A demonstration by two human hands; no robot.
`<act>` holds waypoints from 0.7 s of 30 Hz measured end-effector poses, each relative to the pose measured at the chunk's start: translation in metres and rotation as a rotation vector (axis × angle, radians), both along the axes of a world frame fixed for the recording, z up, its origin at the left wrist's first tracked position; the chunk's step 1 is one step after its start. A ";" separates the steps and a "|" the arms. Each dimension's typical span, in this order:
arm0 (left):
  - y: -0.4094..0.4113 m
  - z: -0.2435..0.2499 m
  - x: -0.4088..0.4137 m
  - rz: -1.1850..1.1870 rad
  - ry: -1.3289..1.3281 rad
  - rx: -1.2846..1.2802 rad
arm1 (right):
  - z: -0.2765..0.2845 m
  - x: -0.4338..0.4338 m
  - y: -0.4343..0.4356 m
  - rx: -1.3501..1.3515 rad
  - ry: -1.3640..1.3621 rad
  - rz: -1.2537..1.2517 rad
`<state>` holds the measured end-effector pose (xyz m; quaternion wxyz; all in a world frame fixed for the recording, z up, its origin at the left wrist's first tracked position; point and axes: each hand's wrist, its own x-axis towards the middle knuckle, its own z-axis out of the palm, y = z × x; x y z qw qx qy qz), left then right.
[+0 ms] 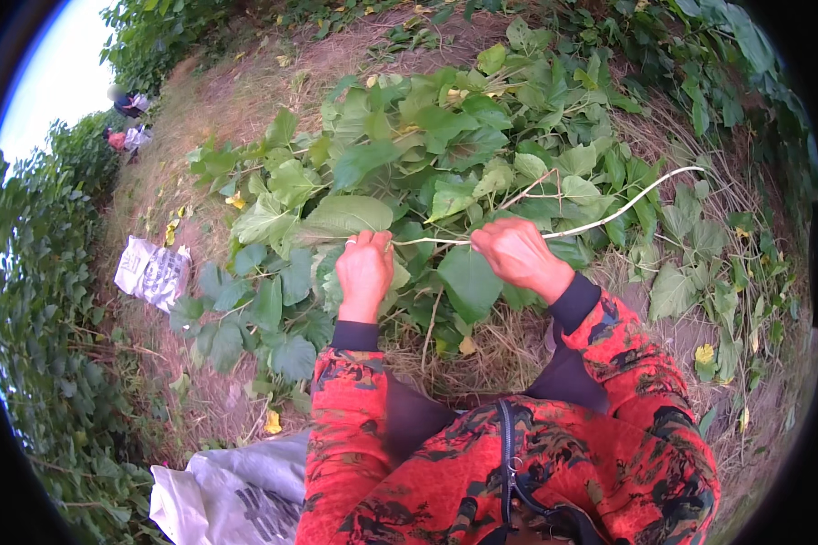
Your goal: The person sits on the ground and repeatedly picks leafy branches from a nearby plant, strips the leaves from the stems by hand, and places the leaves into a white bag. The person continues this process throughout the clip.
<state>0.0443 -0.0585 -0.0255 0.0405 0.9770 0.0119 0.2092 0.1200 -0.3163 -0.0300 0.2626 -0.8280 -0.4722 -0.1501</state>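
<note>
A long pale leafy branch point(617, 212) runs across in front of me, its bare end curving up to the right. My right hand point(514, 255) is closed around its middle. Further left, my left hand point(366, 271) grips the thinner part beside the large leaves, with a ring on one finger. A broad green leaf point(470, 283) hangs just below the stem between my hands. Beneath and beyond both hands lies a big heap of cut leafy branches point(443, 136). What the fingertips touch under the leaves is hidden.
A white woven sack point(153, 272) with printing lies at the left, and a larger one point(242, 487) rests beside me at the lower left. Stripped stems point(756, 225) lie at the right. Leafy bushes point(48, 272) line the left edge. Two people point(128, 102) are far off at the upper left.
</note>
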 end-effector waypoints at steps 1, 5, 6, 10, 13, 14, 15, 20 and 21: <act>0.000 -0.002 0.001 -0.010 0.012 0.018 | -0.001 0.001 -0.001 -0.009 0.004 -0.005; -0.004 -0.010 -0.001 -0.053 0.073 0.115 | 0.002 -0.001 -0.002 -0.016 0.018 -0.024; -0.006 -0.014 -0.002 -0.072 0.098 0.129 | 0.001 -0.001 -0.003 -0.018 0.023 -0.023; -0.010 -0.021 -0.004 -0.094 0.213 0.161 | -0.003 -0.001 -0.004 -0.039 0.047 -0.014; -0.014 -0.025 -0.004 -0.088 0.272 0.185 | -0.003 -0.003 -0.002 -0.046 0.091 -0.005; -0.016 -0.028 -0.003 -0.066 0.262 0.192 | -0.004 -0.004 -0.002 -0.045 0.110 -0.001; -0.017 -0.030 -0.002 -0.043 0.253 0.198 | -0.003 -0.005 -0.001 -0.044 0.133 -0.005; -0.013 -0.024 -0.004 -0.092 0.143 0.132 | 0.002 -0.005 -0.005 -0.085 0.252 -0.045; -0.012 -0.024 -0.006 -0.110 0.133 0.120 | 0.002 -0.004 -0.005 -0.090 0.261 -0.047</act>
